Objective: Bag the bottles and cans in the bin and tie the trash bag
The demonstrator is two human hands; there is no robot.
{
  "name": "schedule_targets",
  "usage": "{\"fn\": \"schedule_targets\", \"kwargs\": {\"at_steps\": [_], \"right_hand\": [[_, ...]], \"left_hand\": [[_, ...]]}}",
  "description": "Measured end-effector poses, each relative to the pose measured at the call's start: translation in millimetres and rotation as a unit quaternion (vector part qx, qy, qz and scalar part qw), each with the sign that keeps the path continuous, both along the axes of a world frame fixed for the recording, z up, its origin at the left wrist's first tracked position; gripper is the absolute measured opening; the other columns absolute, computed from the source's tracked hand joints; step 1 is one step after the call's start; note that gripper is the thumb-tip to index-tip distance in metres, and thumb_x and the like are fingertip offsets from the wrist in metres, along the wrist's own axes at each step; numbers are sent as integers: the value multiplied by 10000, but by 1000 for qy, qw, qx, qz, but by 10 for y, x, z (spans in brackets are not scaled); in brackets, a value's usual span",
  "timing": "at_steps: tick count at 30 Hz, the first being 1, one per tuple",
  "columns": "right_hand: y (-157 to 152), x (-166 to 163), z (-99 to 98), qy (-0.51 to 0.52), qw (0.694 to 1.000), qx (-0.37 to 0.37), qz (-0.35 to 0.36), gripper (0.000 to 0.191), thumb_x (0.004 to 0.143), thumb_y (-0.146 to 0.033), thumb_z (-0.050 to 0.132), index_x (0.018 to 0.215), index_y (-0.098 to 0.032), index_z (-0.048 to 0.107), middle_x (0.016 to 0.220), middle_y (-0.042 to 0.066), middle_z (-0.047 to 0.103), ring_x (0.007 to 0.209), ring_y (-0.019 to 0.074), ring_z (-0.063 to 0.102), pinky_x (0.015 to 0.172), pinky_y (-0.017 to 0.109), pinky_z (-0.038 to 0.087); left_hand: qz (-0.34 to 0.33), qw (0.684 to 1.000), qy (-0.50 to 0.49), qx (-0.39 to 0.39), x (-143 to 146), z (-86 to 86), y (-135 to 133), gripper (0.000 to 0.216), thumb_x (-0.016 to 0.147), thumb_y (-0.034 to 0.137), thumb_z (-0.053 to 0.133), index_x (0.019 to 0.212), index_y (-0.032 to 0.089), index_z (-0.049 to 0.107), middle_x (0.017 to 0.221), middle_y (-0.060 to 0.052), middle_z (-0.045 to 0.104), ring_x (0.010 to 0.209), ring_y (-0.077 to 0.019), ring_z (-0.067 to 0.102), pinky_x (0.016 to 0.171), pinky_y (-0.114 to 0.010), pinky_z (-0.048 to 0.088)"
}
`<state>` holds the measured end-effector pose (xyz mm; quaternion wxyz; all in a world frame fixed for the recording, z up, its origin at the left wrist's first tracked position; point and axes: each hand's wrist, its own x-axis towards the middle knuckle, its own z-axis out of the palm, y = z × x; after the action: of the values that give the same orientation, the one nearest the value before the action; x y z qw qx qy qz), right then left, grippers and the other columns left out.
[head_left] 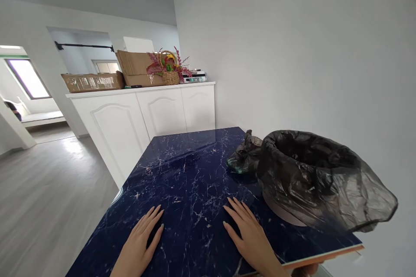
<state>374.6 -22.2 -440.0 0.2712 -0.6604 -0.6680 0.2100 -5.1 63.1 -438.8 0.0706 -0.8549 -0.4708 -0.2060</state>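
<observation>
My left hand (139,242) lies flat on the dark blue marbled table top (188,181), fingers stretched out and holding nothing. On the same surface rests my right hand (248,238), palm down, its fingers slightly spread. Just right of it stands a trash bin (281,214), lined with a black plastic bag (292,177) whose edge is folded over the rim and hangs loose toward the right. Behind the bin's left side sits a knotted black garbage bag (245,158) with something greenish showing at its bottom. The inside of the bin is too dark to make out.
A white cabinet (162,112) stands beyond the table's far edge. On it are cardboard boxes (139,67), a wicker flower basket (170,78) and a clear bottle (196,79). A grey wall (292,52) runs along the right. Grey floor (58,194) lies to the left.
</observation>
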Motion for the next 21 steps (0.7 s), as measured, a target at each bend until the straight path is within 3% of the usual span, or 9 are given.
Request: {"fn": "schedule_targets", "kwargs": {"at_steps": [4,9,12,14,17,19,21], "right_hand": [[41,-24,-34,-1,1000,-15,-8,609,1074,-649,388,1621,-395,474,1764,-67,280,1639,332,225,1307,569,313],[396,4,115,51,995,64,-61,617,1086,-557,354,1654,-321,406,1818,-5,82,1556,309,426,1075,401,587],[778,106,317,71,979,125,-147,618,1063,-524,378,1615,-251,439,1815,74,18,1356,295,638,856,343,648],[1050,211,439,69,970,121,-200,620,1042,-495,420,1606,-236,430,1803,131,18,1123,263,753,738,347,639],[1418,382,551,54,957,93,-268,602,1027,-403,484,1584,-181,431,1776,230,45,904,238,781,822,430,620],[1608,478,582,42,947,67,-312,571,1023,-364,554,1550,-162,465,1747,256,155,992,275,761,926,497,594],[1743,543,593,34,937,40,-344,520,1028,-375,635,1497,-180,526,1643,208,404,1131,299,709,971,523,585]], "left_hand": [[4,1000,-4,0,-27,-19,-18,518,1081,451,513,1590,359,517,1619,3,545,1494,-320,509,1185,-569,479],[12,1000,-10,0,-36,-7,-62,535,1073,429,542,1604,391,490,1630,10,533,1494,-317,508,1181,-550,495],[12,1000,-2,-10,-22,28,-90,547,1075,417,545,1616,390,469,1637,1,523,1498,-319,499,1179,-559,493],[12,1000,0,-16,-13,46,-106,552,1077,415,544,1621,392,457,1640,-1,516,1502,-321,493,1177,-571,492],[13,1000,-7,-18,-6,51,-123,551,1078,413,541,1622,394,454,1638,-1,518,1498,-323,498,1167,-581,502],[13,1000,-12,-20,-6,47,-131,550,1078,411,544,1620,396,456,1641,1,514,1500,-323,496,1173,-580,498],[11,1000,-19,-22,-5,45,-141,547,1078,409,543,1618,405,455,1644,8,510,1502,-322,493,1181,-583,492]]}}
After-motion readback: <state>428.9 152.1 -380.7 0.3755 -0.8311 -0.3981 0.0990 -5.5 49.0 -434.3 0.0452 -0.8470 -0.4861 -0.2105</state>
